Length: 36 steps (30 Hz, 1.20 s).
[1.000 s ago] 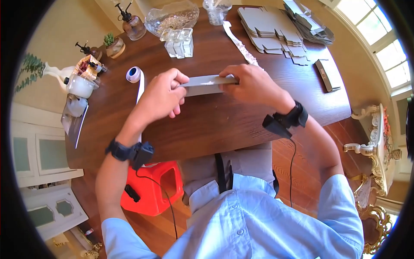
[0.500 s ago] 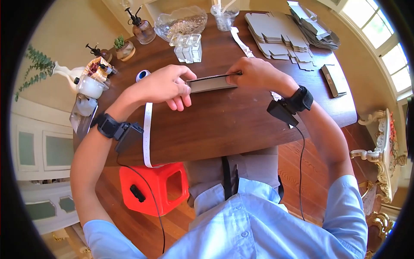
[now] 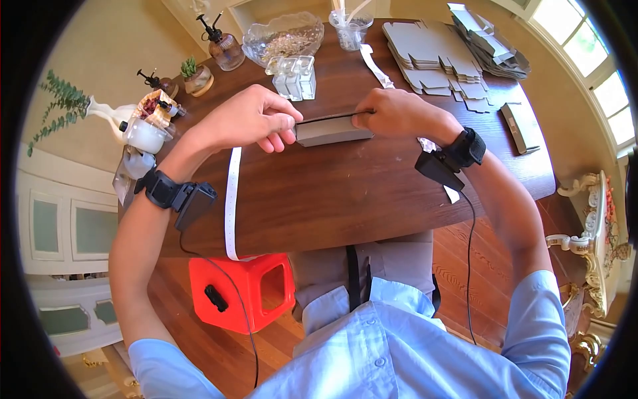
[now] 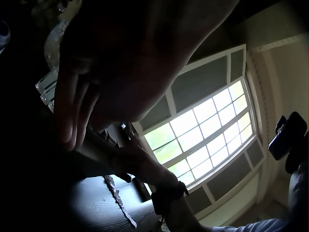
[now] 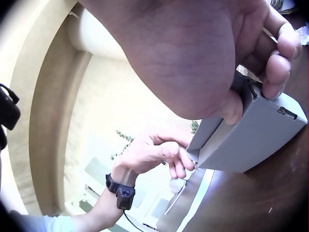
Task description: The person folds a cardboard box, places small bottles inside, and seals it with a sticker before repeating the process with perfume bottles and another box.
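Note:
A long, narrow grey cardboard box (image 3: 332, 131) is between my two hands, close over the tabletop. At its left end, my left hand (image 3: 249, 120) holds the corner between thumb and fingers. My right hand (image 3: 399, 113) pinches the right end. Seen from the right wrist, the thumb (image 5: 231, 108) lies inside the box's open side, while the fingers (image 5: 277, 72) curl over the end wall. A small dark slot shows in that end of the box (image 5: 263, 130). The left wrist view is dark, and the left fingers (image 4: 72, 111) hide much of the box there.
A white paper strip (image 3: 232, 199) runs to the table's front edge. Behind the hands stand glass bottles (image 3: 292, 78), a glass bowl (image 3: 282, 36) and a plastic cup (image 3: 351, 30). Flat grey cartons (image 3: 432, 50) are stacked back right, with another narrow box (image 3: 520, 126) near the right edge.
The box has tilted, so its dark upper edge shows where a light flap faced up. My left forearm has swung outward to the left. Both hands stay at the box's ends.

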### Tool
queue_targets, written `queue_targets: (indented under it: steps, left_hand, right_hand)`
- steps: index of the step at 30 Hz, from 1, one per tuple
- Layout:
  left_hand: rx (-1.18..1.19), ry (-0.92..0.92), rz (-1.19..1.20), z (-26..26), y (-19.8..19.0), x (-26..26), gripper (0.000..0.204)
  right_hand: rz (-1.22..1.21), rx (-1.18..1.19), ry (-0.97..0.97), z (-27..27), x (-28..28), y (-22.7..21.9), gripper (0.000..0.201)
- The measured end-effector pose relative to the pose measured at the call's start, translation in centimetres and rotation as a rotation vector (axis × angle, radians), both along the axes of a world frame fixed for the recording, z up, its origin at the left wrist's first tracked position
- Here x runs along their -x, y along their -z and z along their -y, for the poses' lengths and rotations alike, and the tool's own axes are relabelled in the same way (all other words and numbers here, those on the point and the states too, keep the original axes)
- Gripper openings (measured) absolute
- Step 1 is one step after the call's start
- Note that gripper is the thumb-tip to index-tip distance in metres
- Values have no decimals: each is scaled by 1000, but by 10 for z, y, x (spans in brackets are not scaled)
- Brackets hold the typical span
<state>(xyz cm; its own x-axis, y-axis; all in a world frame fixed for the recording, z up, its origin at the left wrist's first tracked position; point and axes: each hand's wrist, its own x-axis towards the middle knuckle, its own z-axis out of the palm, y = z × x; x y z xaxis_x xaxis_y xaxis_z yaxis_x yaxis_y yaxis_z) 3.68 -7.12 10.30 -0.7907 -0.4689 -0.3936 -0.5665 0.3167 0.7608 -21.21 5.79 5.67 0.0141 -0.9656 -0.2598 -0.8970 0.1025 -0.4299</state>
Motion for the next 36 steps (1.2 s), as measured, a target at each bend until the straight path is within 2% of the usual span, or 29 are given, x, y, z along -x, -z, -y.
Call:
queue_targets:
  steps: [2, 5, 12, 14, 16, 18, 21, 24, 26, 29, 31, 34, 36]
  left_hand:
    - [-3, 15, 10, 5, -1, 2, 29]
    - [-3, 14, -22, 10, 7, 3, 26]
    - [-57, -101, -72, -1, 28, -3, 16]
    - [297, 12, -150, -11, 30, -1, 17]
    - [358, -23, -112, -24, 28, -1, 21]
    - [559, -4, -149, -32, 29, 2, 27]
    - [523, -40, -173, -24, 43, 2, 27]
    - [486, -75, -159, -24, 44, 4, 25]
    - [468, -102, -143, -26, 45, 4, 24]
    - [471, -107, -152, -24, 42, 6, 22]
    - [267, -138, -137, -22, 41, 7, 19]
    - [182, -165, -125, -21, 37, 9, 18]
    - [173, -173, -126, -21, 38, 10, 18]
  right_hand:
    - [-10, -9, 18, -1, -2, -4, 38]
    - [5, 2, 8, 0, 0, -2, 43]
    - [24, -11, -9, 0, 1, 2, 42]
    - [1, -16, 1, -1, -2, -1, 42]
    - [1, -21, -1, 2, 0, 1, 43]
    - [-2, -30, 4, 2, 2, 2, 43]
    - [-1, -16, -25, 3, 3, -1, 43]
    - [-74, -116, -30, 2, 6, -21, 40]
    - [-245, -6, -133, 0, 5, -39, 33]
    - [-273, 87, -186, 6, 11, -34, 25]
    - [-289, 109, -206, 11, 14, -26, 24]
    - [-169, 143, -251, 18, 12, -23, 19]
    - [98, -25, -32, 14, 1, -39, 17]
